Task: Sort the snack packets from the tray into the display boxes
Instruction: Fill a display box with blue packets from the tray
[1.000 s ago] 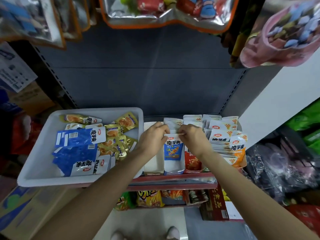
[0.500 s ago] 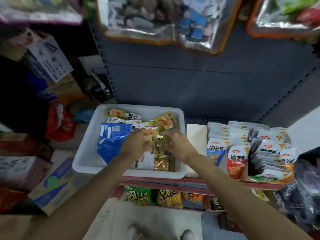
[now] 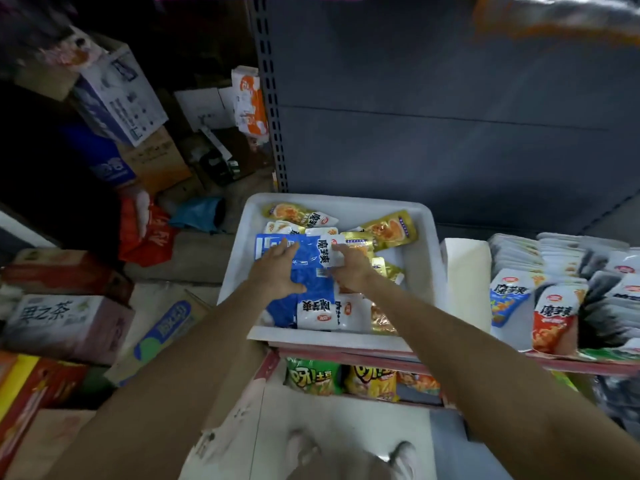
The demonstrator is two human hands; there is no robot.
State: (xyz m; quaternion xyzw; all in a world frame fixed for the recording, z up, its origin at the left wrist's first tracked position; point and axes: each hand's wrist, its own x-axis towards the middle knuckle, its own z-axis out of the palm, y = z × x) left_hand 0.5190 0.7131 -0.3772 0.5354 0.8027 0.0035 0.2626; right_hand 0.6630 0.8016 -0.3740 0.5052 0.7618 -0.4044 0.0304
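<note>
Your left hand (image 3: 277,271) and right hand (image 3: 348,268) left the display boxes (image 3: 512,299) | fingers now grasping blue packets (image 3: 308,254) in tray (image 3: 429,244) | next pick underway

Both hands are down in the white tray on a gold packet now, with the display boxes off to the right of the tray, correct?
Not quite. In the head view the left hand and right hand are on a blue packet, not gold. They are in the white tray, and the display boxes do sit to its right.
</note>
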